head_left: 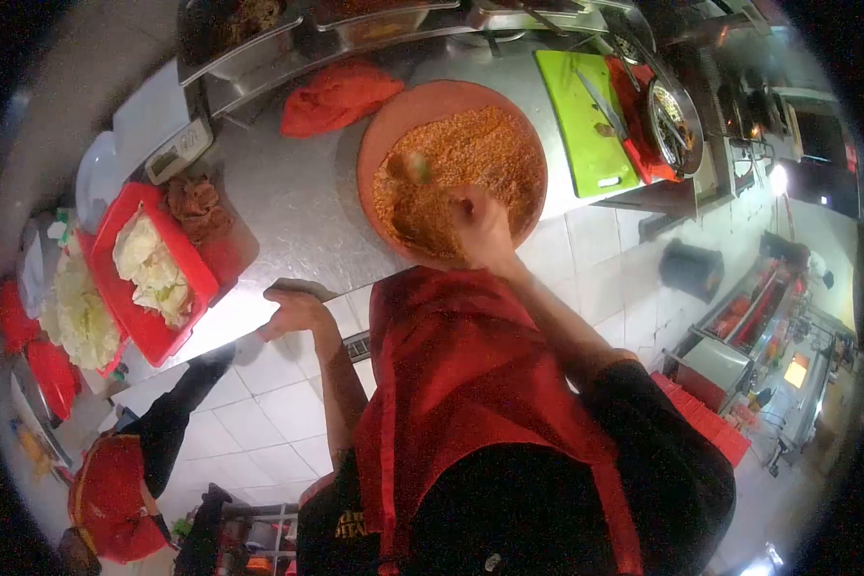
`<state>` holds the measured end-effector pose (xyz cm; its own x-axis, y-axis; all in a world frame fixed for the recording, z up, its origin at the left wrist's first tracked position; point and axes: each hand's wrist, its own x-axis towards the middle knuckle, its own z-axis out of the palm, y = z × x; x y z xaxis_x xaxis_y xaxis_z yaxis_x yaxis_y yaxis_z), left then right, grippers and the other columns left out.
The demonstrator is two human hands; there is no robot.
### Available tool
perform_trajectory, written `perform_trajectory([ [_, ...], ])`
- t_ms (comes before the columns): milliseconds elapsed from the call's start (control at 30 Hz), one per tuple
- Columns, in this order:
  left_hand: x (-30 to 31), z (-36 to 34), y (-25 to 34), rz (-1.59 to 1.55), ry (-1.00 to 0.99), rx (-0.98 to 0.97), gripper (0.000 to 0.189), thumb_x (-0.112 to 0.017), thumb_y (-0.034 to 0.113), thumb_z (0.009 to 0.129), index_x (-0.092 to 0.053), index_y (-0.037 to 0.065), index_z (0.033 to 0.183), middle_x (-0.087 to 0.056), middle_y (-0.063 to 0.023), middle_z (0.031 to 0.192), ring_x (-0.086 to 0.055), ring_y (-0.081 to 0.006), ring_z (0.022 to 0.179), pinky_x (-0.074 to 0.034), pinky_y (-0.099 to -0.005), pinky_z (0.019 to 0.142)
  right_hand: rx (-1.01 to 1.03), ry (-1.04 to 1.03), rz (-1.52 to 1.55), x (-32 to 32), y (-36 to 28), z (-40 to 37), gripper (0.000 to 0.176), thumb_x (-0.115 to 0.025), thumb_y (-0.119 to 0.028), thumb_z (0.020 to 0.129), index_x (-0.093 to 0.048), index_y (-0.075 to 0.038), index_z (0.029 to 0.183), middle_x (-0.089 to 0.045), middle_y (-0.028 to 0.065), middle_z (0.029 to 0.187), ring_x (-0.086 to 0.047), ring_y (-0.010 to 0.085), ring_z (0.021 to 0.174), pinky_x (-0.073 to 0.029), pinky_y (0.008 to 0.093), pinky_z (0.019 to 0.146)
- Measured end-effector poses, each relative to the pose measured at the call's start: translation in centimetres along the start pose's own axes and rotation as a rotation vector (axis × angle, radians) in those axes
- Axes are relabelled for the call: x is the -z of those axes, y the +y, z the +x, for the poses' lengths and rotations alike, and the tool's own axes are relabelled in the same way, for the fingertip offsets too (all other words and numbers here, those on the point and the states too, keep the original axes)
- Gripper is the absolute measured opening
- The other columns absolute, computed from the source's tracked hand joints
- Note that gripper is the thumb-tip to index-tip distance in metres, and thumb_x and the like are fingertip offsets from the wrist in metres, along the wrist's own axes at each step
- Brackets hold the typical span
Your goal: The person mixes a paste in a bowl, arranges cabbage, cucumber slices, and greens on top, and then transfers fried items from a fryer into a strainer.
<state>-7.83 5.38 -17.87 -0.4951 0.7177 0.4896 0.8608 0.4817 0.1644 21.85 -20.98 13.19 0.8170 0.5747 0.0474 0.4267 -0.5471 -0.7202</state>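
Bowl [398,115]: round, orange plastic, on the steel table [288,202].
Mix [480,144]: grainy, orange-red.
Right hand [480,226]: grip closed in the mix, contents hidden.
Left hand [298,312]: grip curled over the table edge.

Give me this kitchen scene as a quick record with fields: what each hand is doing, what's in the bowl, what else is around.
left hand: rests on the edge of the steel counter, holding nothing
right hand: down in the orange bowl, in the mix; grip unclear
bowl contents: orange-red crumbly mix
right of bowl: green cutting board with a knife on it
behind bowl: red cloth
left end: red trays of pale cabbage leaves
nearby: another person in a red cap
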Motion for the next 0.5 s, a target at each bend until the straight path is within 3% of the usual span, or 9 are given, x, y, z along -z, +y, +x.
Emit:
perform_trajectory([
  [67,3.9,-0.2,0.8,-0.114,-0.008,-0.004,0.042,-0.061,0.032,0.088,-0.046,-0.001,0.109,-0.051,-0.0183,0.112,-0.052,-0.0249,0.105,-0.043,-0.0365,0.087,-0.228,0.005,0.090,-0.7,0.1,1.4,0.018,-0.061,-0.003,0.085,-0.067,-0.003,0.102,-0.070,0.0199,0.091,-0.071,0.0342,0.082,-0.055,0.0383,0.073],
  [100,6.2,-0.2,1.5,-0.191,-0.033,-0.005,0.042,-0.061,0.031,0.089,-0.045,-0.002,0.110,-0.051,-0.0188,0.112,-0.052,-0.0258,0.104,-0.043,-0.0373,0.087,-0.229,0.008,0.090,-1.3,0.0,0.8,0.018,-0.061,-0.003,0.085,-0.067,-0.003,0.102,-0.070,0.0199,0.091,-0.071,0.0342,0.082,-0.055,0.0383,0.073],
  [167,8.7,-0.2,2.2,-0.258,-0.073,-0.009,0.042,-0.059,0.031,0.090,-0.045,-0.002,0.111,-0.053,-0.0196,0.111,-0.053,-0.0276,0.104,-0.043,-0.0389,0.087,0.072,-0.037,0.115,-2.3,-0.4,-0.5,0.020,-0.063,-0.013,0.086,-0.067,-0.005,0.104,-0.070,0.0210,0.085,-0.069,0.0390,0.078,-0.055,0.0450,0.070],
  [200,9.4,-0.3,2.3,-0.264,-0.086,-0.010,0.042,-0.058,0.031,0.091,-0.045,-0.003,0.112,-0.053,-0.0201,0.110,-0.053,-0.0286,0.104,-0.043,-0.0397,0.087,0.076,-0.037,0.109,-1.5,-0.3,-0.2,0.020,-0.063,-0.013,0.086,-0.067,-0.005,0.104,-0.070,0.0210,0.085,-0.069,0.0390,0.078,-0.055,0.0450,0.070],
  [267,10.2,-0.3,2.5,-0.236,-0.111,-0.033,0.043,-0.057,0.031,0.092,-0.045,-0.003,0.114,-0.054,-0.0209,0.109,-0.054,-0.0304,0.103,-0.043,-0.0414,0.087,0.023,-0.168,-0.175,1.8,0.5,-0.2,0.019,-0.061,-0.006,0.085,-0.068,-0.006,0.102,-0.071,0.0157,0.090,-0.070,0.0326,0.077,-0.056,0.0406,0.070],
  [333,10.4,-0.5,2.4,-0.188,-0.136,-0.066,0.043,-0.055,0.031,0.093,-0.044,-0.004,0.115,-0.055,-0.0218,0.108,-0.055,-0.0322,0.103,-0.043,-0.0430,0.087,-0.077,-0.283,-0.540,4.3,4.3,1.4,0.023,-0.059,-0.010,0.085,-0.067,-0.009,0.106,-0.070,0.0150,0.095,-0.069,0.0345,0.075,-0.055,0.0428,0.068],
  [367,10.5,-0.3,2.5,-0.162,-0.143,-0.088,0.043,-0.054,0.031,0.093,-0.044,-0.004,0.116,-0.056,-0.0222,0.108,-0.056,-0.0331,0.103,-0.043,-0.0438,0.087,0.099,-0.094,-0.394,5.4,8.1,2.0,0.025,-0.058,-0.012,0.086,-0.067,-0.009,0.108,-0.070,0.0167,0.094,-0.068,0.0338,0.073,-0.055,0.0442,0.064],
  [433,10.4,-0.3,2.5,-0.095,-0.161,-0.132,0.044,-0.053,0.031,0.094,-0.044,-0.005,0.118,-0.057,-0.0231,0.107,-0.057,-0.0349,0.102,-0.043,-0.0455,0.087,-0.032,0.018,-0.427,8.8,9.7,4.1,0.024,-0.056,-0.012,0.088,-0.066,-0.008,0.109,-0.068,0.0194,0.086,-0.067,0.0353,0.072,-0.054,0.0450,0.063],
  [500,10.4,-0.3,2.2,-0.008,-0.169,-0.197,0.044,-0.051,0.030,0.095,-0.044,-0.006,0.120,-0.058,-0.0240,0.105,-0.058,-0.0367,0.102,-0.043,-0.0471,0.087,0.056,0.095,-0.503,10.8,7.9,5.3,0.020,-0.054,-0.013,0.091,-0.066,-0.008,0.107,-0.066,0.0178,0.081,-0.066,0.0338,0.069,-0.055,0.0440,0.061],
])
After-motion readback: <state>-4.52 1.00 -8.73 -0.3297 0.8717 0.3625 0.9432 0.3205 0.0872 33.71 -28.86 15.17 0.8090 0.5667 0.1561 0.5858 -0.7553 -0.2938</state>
